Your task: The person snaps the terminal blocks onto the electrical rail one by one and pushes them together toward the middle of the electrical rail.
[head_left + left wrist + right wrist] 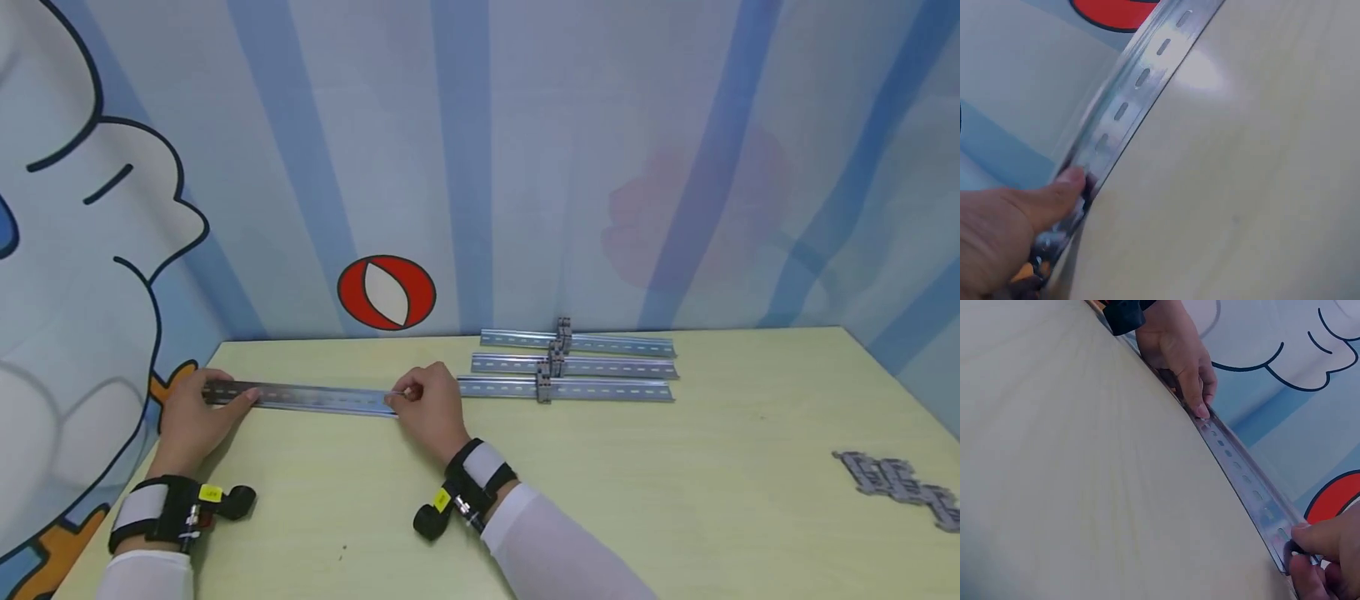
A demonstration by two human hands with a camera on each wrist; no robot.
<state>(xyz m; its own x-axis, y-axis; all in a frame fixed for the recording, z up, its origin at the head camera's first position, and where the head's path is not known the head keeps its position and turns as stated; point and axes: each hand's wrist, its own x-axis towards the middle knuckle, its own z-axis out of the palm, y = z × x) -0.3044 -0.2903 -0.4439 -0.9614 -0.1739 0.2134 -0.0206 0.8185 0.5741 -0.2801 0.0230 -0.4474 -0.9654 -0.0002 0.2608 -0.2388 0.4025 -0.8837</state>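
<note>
Metal rail (315, 397) pinched at both ends, L hand (193, 414) & R hand (431, 408), on table (600, 483).

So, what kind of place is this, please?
Probably a staged workbench or recording booth, not a real workshop. A pale green table stands against a cartoon-painted wall. Both hands, left hand and right hand, hold a slotted metal rail; three more rails and grey clip blocks lie nearby.

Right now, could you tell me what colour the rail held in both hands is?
Shiny silver-grey metal rail with a row of small slots, clearest in the right wrist view.
</note>
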